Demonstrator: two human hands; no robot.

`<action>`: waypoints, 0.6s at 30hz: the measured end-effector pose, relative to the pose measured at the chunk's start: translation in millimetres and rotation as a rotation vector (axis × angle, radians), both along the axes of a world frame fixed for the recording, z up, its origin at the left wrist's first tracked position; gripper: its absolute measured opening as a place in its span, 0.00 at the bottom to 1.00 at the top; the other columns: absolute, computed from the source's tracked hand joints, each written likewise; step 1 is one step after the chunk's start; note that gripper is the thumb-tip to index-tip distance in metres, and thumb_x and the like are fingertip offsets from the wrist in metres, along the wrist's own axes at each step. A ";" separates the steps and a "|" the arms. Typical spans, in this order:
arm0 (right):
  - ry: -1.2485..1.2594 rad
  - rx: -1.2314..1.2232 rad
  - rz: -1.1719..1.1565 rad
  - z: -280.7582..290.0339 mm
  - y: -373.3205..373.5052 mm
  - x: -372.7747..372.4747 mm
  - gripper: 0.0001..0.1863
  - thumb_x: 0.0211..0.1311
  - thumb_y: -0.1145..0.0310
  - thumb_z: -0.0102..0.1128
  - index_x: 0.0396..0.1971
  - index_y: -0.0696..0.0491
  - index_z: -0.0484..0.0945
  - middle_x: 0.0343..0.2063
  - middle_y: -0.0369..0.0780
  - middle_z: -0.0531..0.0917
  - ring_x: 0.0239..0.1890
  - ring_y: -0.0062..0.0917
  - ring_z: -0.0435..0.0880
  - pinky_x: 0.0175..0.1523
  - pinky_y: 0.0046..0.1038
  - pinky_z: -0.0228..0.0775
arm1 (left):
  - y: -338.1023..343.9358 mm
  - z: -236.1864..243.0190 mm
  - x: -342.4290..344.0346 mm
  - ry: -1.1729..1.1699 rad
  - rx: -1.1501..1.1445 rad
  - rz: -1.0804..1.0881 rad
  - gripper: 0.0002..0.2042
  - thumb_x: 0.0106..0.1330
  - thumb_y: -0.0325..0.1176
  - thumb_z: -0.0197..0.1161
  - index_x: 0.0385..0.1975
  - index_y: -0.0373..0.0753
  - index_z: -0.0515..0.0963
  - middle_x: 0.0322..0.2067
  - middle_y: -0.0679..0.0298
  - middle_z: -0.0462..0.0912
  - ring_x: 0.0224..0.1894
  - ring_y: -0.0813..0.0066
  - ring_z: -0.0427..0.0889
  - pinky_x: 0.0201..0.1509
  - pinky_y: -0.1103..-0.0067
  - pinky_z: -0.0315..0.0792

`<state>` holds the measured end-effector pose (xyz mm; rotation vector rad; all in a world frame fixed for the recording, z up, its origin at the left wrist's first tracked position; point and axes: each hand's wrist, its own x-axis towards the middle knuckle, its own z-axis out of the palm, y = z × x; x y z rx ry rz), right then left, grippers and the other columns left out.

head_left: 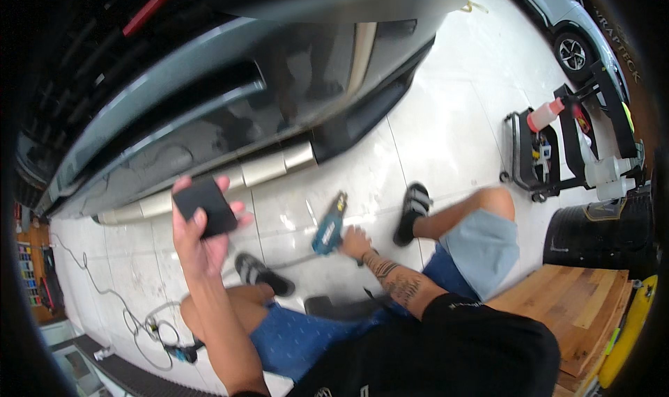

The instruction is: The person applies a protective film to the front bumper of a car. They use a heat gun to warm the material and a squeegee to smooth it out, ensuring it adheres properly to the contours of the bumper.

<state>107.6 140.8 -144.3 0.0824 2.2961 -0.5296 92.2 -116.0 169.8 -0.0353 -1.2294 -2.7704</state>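
Note:
My left hand (pixel 209 230) grips a black square pad (pixel 205 205), thumb across its face, below a dark car bumper (pixel 293 63) with a light strip (pixel 275 164) along its lower edge. My right hand (pixel 355 241) is closed on the handle of a teal heat gun (pixel 327 233), low in the middle of the view, its nozzle angled toward the bumper. A small pale stick-like object (pixel 311 211) shows left of the gun. A grey-blue cloth (pixel 479 251) lies over my right knee.
On the right stand a wheeled cart (pixel 516 160) with bottles (pixel 547 115), a black drum (pixel 585 237) and wooden boards (pixel 543 292). A white car (pixel 557 14) is behind. Cables and hoses (pixel 125 306) cross the tiled floor (pixel 446 118) at lower left.

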 end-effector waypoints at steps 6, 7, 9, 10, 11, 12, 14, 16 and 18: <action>-0.064 0.072 0.122 -110.9 5.3 12.6 0.46 0.39 0.51 0.73 0.59 0.49 0.60 0.56 0.48 0.70 0.57 0.47 0.71 0.55 0.56 0.64 | -18.7 5.8 8.4 0.032 0.006 0.054 0.26 0.55 0.28 0.65 0.52 0.48 0.62 0.56 0.44 0.63 0.43 0.51 0.77 0.42 0.57 0.80; -0.076 0.056 0.092 -97.7 -9.5 13.2 0.38 0.42 0.54 0.71 0.52 0.54 0.64 0.53 0.51 0.72 0.53 0.48 0.74 0.54 0.50 0.68 | -27.2 0.1 9.4 0.055 -0.030 0.049 0.25 0.55 0.29 0.65 0.52 0.48 0.63 0.56 0.43 0.63 0.42 0.52 0.77 0.40 0.60 0.79; 0.120 -0.049 -0.042 -132.9 35.6 8.8 0.35 0.43 0.57 0.67 0.49 0.59 0.65 0.49 0.53 0.74 0.52 0.48 0.75 0.53 0.45 0.69 | -17.1 -6.0 -8.7 0.121 -0.048 -0.067 0.24 0.55 0.32 0.65 0.51 0.46 0.63 0.57 0.43 0.62 0.42 0.54 0.77 0.39 0.65 0.78; 0.106 -0.102 0.025 -99.5 9.1 8.5 0.32 0.43 0.60 0.65 0.46 0.63 0.65 0.44 0.55 0.77 0.49 0.48 0.77 0.51 0.42 0.71 | -27.7 -4.7 -4.3 0.126 -0.131 -0.059 0.24 0.54 0.33 0.64 0.51 0.45 0.63 0.58 0.43 0.61 0.42 0.55 0.76 0.38 0.66 0.77; 0.083 -0.108 0.086 -89.6 13.8 3.8 0.30 0.43 0.60 0.65 0.43 0.64 0.67 0.42 0.55 0.78 0.47 0.47 0.78 0.50 0.40 0.72 | -25.2 -0.6 -11.1 0.157 -0.149 -0.106 0.23 0.54 0.33 0.63 0.50 0.44 0.63 0.59 0.42 0.60 0.41 0.56 0.76 0.38 0.67 0.77; 0.096 -0.156 0.187 -62.9 5.8 0.4 0.27 0.43 0.63 0.64 0.41 0.65 0.69 0.38 0.55 0.80 0.43 0.49 0.79 0.47 0.40 0.73 | -28.8 0.5 -8.4 0.170 -0.187 -0.137 0.22 0.55 0.34 0.61 0.49 0.43 0.64 0.60 0.42 0.59 0.41 0.57 0.76 0.38 0.68 0.76; -0.024 -0.376 0.063 -14.2 -3.2 49.9 0.24 0.49 0.61 0.63 0.41 0.64 0.71 0.32 0.49 0.80 0.33 0.40 0.80 0.39 0.36 0.74 | -36.4 6.3 6.2 0.152 -0.236 -0.117 0.21 0.54 0.34 0.60 0.48 0.42 0.64 0.61 0.42 0.58 0.41 0.59 0.75 0.37 0.71 0.75; -0.028 -0.585 -0.078 45.8 -4.5 24.2 0.22 0.54 0.60 0.62 0.40 0.63 0.72 0.25 0.44 0.80 0.23 0.31 0.81 0.31 0.32 0.75 | -36.4 10.2 5.7 0.131 -0.273 -0.077 0.21 0.54 0.35 0.60 0.48 0.42 0.65 0.61 0.42 0.59 0.39 0.63 0.76 0.36 0.73 0.75; -0.191 -0.788 -0.391 104.3 4.4 38.4 0.19 0.62 0.57 0.59 0.39 0.59 0.72 0.23 0.37 0.76 0.21 0.18 0.76 0.27 0.25 0.71 | -40.8 7.7 -8.0 0.081 -0.214 -0.079 0.23 0.51 0.36 0.61 0.49 0.42 0.65 0.61 0.46 0.61 0.39 0.65 0.77 0.33 0.74 0.76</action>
